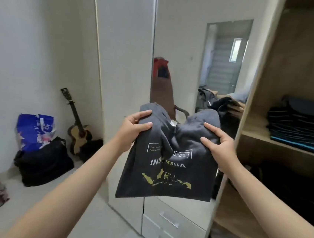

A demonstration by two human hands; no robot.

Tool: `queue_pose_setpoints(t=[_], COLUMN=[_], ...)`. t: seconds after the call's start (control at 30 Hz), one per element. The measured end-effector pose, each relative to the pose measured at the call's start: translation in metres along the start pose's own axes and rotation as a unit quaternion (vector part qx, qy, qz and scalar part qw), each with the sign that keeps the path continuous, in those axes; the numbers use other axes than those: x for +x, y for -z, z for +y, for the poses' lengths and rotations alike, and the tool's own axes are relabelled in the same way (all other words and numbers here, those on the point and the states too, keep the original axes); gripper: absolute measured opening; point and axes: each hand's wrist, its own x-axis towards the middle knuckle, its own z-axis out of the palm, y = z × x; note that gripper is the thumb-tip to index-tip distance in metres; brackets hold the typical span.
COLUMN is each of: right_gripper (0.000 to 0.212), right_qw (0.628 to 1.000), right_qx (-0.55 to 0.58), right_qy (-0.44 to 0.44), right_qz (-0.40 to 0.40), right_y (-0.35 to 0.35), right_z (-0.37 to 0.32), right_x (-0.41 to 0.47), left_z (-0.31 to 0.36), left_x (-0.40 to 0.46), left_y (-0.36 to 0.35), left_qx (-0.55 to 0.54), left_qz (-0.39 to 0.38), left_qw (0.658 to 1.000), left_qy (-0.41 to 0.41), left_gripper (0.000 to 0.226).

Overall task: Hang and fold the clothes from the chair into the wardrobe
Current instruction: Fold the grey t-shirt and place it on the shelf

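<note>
Garment: one dark grey T-shirt [169,159], folded narrow, held in mid-air before the wardrobe [254,102].
Left hand [132,128]: fingers closed on the shirt's upper left edge.
Right hand [220,145]: fingers closed on its upper right edge.
Shelf [255,132]: one stack of folded clothes [302,128].
Floor: one guitar [78,124], two bags [41,157].

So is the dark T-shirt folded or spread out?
Partly folded: the T-shirt hangs narrowed and bunched at the top between left hand and right hand.
</note>
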Motion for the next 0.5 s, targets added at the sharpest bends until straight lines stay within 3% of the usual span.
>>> queue_pose_setpoints(t=[0.23,0.37,0.5], right_gripper=[0.046,0.045,0.046], right_qw=[0.988,0.973,0.953], right_qx=[-0.066,-0.099,-0.122], right_qy=[0.007,0.017,0.024], right_qz=[0.138,0.208,0.278], right_y=[0.18,0.25,0.3], right_z=[-0.008,-0.023,-0.036], right_x=[-0.02,-0.026,-0.006], left_z=[-0.003,0.002,0.015], left_x=[0.032,0.05,0.073], left_y=[-0.185,-0.267,-0.337], left_qx=[-0.049,-0.064,-0.073], left_qz=[-0.151,-0.231,-0.265], left_qw=[0.987,0.971,0.96], left_qy=[-0.005,-0.019,-0.051], left_gripper=[0.043,0.041,0.04])
